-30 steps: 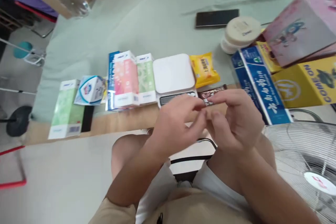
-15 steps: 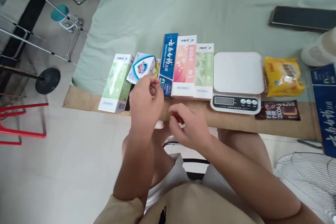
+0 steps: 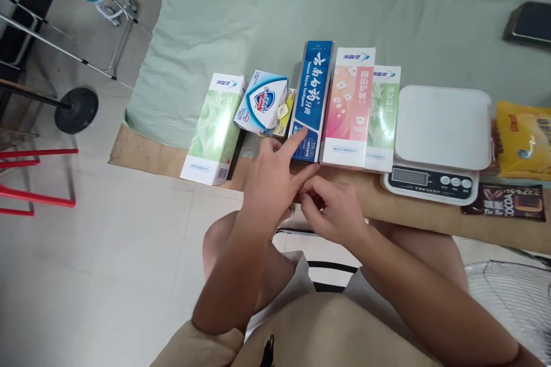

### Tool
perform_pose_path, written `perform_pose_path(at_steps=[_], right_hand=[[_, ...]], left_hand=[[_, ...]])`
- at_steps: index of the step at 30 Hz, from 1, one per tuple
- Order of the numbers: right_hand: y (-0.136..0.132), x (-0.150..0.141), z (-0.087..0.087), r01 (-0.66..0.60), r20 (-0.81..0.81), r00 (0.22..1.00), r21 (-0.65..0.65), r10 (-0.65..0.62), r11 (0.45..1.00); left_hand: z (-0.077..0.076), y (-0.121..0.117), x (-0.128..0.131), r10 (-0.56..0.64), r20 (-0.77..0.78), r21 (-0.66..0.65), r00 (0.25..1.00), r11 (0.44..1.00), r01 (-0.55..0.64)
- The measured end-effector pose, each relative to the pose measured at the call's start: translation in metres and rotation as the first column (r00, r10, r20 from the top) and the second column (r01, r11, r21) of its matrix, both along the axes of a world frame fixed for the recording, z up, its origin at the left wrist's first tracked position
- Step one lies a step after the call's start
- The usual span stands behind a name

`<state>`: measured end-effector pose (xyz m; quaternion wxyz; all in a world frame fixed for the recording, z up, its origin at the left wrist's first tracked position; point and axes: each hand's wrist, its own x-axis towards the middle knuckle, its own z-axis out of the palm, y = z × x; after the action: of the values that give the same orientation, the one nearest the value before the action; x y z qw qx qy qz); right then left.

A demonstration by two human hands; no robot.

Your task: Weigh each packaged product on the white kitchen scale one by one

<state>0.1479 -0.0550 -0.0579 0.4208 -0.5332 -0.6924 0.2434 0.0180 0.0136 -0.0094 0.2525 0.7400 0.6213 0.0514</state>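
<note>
on green cloth [image 3: 241,17], blue box [image 3: 316,77]; tiled floor [image 3: 138,264] below

Diffuse indoor light, moderately bright and rather cool, falls evenly across the green cloth [image 3: 241,17] and pale floor [image 3: 129,264]; the upper left corner is dimmer. Shadows are soft. Glare whitens part of the leftmost green-and-white carton [image 3: 212,120] and flecks the yellow packet [image 3: 525,140]. Large lettering on the blue carton [image 3: 316,89] is crisp (its finest print is not), whereas the fan grille [image 3: 510,292] blurs. Wide-angle distortion stretches forms toward the edges.
</note>
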Motion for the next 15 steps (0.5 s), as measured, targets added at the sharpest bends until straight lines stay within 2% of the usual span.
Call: perform_pose_path(at_steps=[8,15], right_hand=[[-0.006,0.004,0.003,-0.027,-0.016,0.999,0.017,0.027,0.999],[-0.011,0.005,0.004,-0.052,-0.032,0.998,-0.012,0.052,0.999]], left_hand=[[-0.001,-0.012,0.001,0.021,0.073,0.027,0.997,0.999,-0.023],[0.007,-0.025,0.001,0.239,0.030,0.106,0.970,0.965,-0.241]])
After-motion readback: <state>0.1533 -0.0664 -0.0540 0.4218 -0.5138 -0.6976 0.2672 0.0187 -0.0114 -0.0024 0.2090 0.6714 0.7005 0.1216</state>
